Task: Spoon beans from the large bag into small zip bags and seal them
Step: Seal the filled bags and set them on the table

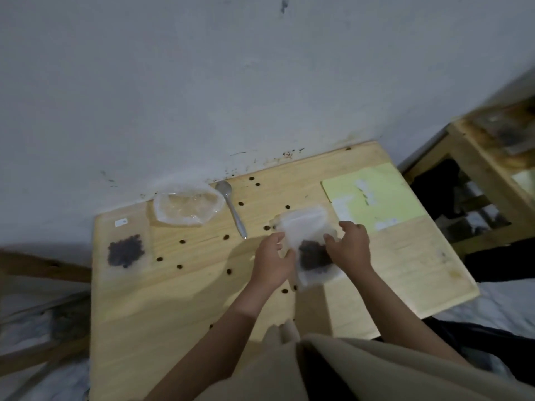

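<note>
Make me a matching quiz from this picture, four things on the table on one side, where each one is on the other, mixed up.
Things:
1. spoon
2. yellow sheet
3. filled bag lying flat
4. bag with beans

Places:
A. far right of the table
B. between both hands
C. left edge
D. just right of the large bag

Pairs: 1-D, 2-A, 3-C, 4-B

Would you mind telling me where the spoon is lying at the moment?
In the head view the spoon lies on the wooden table near the wall, just right of the large clear bag, up-left of the left hand.
</note>
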Action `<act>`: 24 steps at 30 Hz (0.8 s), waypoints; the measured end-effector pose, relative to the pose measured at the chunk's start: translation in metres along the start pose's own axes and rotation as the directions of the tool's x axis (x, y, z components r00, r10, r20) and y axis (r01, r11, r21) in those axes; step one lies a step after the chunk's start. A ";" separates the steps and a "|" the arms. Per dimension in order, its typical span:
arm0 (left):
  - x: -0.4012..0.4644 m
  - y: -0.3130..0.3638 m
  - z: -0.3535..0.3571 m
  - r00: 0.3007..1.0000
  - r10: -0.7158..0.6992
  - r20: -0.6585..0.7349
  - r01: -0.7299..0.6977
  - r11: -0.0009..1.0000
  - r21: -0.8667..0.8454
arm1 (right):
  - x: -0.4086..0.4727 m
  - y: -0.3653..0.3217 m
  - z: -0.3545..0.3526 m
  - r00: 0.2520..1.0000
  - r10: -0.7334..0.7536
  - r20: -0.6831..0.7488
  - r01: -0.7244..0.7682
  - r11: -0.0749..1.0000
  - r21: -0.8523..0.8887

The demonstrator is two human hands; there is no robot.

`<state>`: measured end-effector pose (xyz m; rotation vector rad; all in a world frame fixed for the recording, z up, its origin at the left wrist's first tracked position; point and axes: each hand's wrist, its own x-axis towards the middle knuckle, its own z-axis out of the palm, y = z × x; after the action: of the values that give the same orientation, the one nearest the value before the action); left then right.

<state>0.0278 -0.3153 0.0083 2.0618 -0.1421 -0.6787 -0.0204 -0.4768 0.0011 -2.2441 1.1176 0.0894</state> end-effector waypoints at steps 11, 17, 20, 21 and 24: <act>0.016 0.027 0.021 0.976 -0.054 -0.213 0.021 0.988 -0.153 | 0.020 0.008 -0.016 0.993 -0.107 0.056 0.075 0.911 0.405; 0.022 0.048 0.022 0.985 0.010 -0.171 -0.069 0.936 -0.344 | 0.041 0.018 -0.034 0.985 -0.153 0.081 0.097 0.874 0.476; 0.026 0.056 0.023 0.988 0.019 -0.153 -0.081 0.910 -0.407 | 0.068 0.030 -0.047 0.995 -0.096 -0.004 0.088 0.885 0.456; 0.027 0.058 0.023 0.987 0.025 -0.157 -0.089 0.906 -0.414 | 0.080 0.034 -0.052 0.997 -0.062 -0.040 0.074 0.896 0.438; 0.031 0.064 0.024 0.984 0.017 -0.177 -0.095 0.892 -0.443 | 0.117 0.045 -0.060 0.993 -0.019 -0.114 0.056 0.942 0.332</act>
<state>0.0517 -0.3802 0.0371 1.6481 0.0517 -0.4463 0.0084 -0.6125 -0.0106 -1.9815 1.0564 -0.2278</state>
